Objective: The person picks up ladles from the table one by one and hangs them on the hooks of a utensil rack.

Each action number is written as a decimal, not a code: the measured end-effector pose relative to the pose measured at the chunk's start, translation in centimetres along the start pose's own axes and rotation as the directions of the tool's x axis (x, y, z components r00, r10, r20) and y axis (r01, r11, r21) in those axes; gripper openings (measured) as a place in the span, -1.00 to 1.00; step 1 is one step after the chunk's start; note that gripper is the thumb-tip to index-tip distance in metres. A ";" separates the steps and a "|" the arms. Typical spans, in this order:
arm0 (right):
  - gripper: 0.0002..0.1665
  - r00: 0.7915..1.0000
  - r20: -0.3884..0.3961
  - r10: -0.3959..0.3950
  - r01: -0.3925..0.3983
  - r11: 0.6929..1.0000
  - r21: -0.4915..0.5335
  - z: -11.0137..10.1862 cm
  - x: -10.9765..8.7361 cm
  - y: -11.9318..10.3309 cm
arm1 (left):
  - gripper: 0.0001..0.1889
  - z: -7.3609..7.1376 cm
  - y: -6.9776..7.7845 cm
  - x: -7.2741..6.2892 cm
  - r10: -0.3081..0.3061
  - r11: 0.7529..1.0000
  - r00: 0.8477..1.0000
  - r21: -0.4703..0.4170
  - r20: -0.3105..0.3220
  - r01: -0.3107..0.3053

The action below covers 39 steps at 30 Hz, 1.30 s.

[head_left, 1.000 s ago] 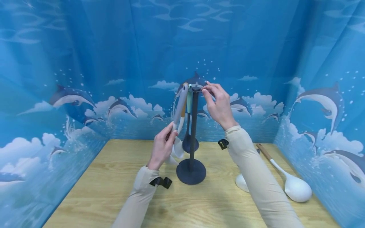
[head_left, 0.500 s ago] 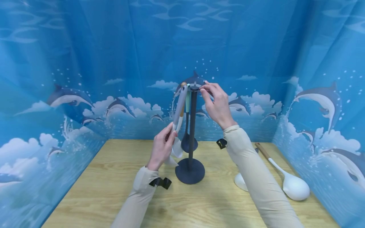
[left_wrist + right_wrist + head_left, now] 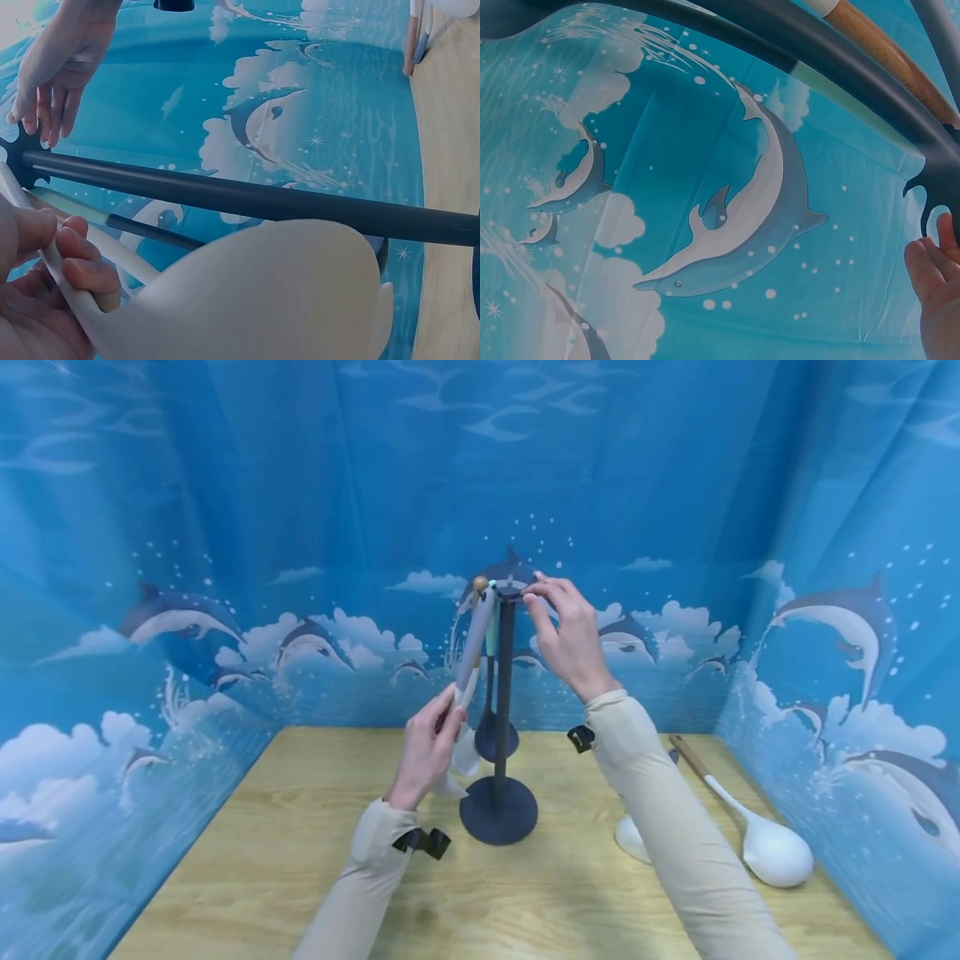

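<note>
Although both hands are working at the black stand (image 3: pixel 504 693), the head view is leaving the seating of the grey-handled utensil (image 3: pixel 474 639) unconfirmed: its tilted handle is ending just beside the stand's top, and whether a hook is carrying it cannot be told. Should the left hand (image 3: pixel 426 747) let go too early, the utensil would probably be dropping to the table (image 3: pixel 337 877). Crowding from the wooden-handled utensil (image 3: pixel 467 756) and the dark ladle (image 3: pixel 495 737) is likely raising the chance of a snag; a one-sided load may also be turning the top if the right hand (image 3: pixel 572 635) slackens. Both forearms are reaching forward, the right hand sitting higher than the left.

The left wrist view is showing the left thumb and curled fingers closing round the utensil's pale shaft, near its broad white head, which is partly covering the pole. Contact between the two cannot be judged.

The right wrist view is showing the right hand bending inward at the frame's edge, its fingertips lightly pinching a prong of the stand's top.
</note>
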State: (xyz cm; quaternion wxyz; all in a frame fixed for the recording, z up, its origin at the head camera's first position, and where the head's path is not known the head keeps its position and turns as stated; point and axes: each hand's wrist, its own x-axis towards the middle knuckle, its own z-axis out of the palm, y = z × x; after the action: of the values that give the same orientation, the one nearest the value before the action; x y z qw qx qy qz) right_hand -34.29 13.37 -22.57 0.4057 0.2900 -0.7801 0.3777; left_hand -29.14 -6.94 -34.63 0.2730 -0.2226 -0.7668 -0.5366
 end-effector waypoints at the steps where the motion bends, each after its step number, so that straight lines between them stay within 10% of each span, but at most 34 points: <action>1: -0.62 1.000 0.001 -0.002 0.002 1.000 -0.003 0.0 0.0 0.0 | -0.68 0.0 -0.2 0.0 -0.001 1.000 1.000 -0.006 0.002 0.001; 39: -0.45 0.997 0.062 0.038 -0.045 0.991 0.123 -0.9 -1.0 0.7 | -0.54 0.2 -0.7 0.6 0.026 0.998 0.997 0.048 0.076 -0.030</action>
State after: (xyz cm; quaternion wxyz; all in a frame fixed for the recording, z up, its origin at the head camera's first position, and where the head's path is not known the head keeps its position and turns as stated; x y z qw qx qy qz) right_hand -33.95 14.62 -23.28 0.3557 0.3094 -0.7726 0.4252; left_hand -30.07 -6.93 -34.74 0.2567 -0.2466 -0.7865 -0.5048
